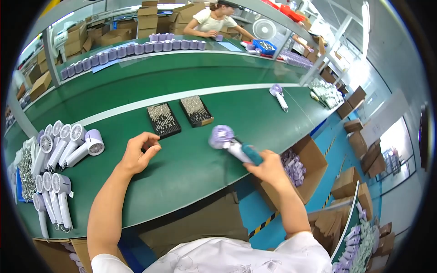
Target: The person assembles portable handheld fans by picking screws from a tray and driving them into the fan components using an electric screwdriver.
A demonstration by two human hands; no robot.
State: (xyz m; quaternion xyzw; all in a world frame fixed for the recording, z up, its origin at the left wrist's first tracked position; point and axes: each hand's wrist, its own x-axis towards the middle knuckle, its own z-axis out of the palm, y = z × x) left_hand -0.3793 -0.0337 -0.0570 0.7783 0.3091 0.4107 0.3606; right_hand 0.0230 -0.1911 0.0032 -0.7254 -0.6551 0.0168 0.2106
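My right hand (267, 168) is closed around a teal tool (251, 154), which looks like a screwdriver. The white handle of a lilac-and-white hair dryer (221, 136) lies along the tool and reaches the same hand. The dryer's head is blurred over the green bench, and the tool's tip does not show clearly. My left hand (139, 154) is curled, thumb and fingertips drawn together, beside a black tray of small screws (164, 121). Anything pinched there is too small to make out. A second screw tray (196, 111) sits to its right.
Hair dryers (68, 141) and looped cords (27, 168) crowd the bench's left end. Another hair dryer (279, 98) lies far right, near bundled cords (327, 94). An open carton (314, 159) of lilac parts stands at right. Beyond the divider, a person (214, 22) handles lilac housings (157, 47).
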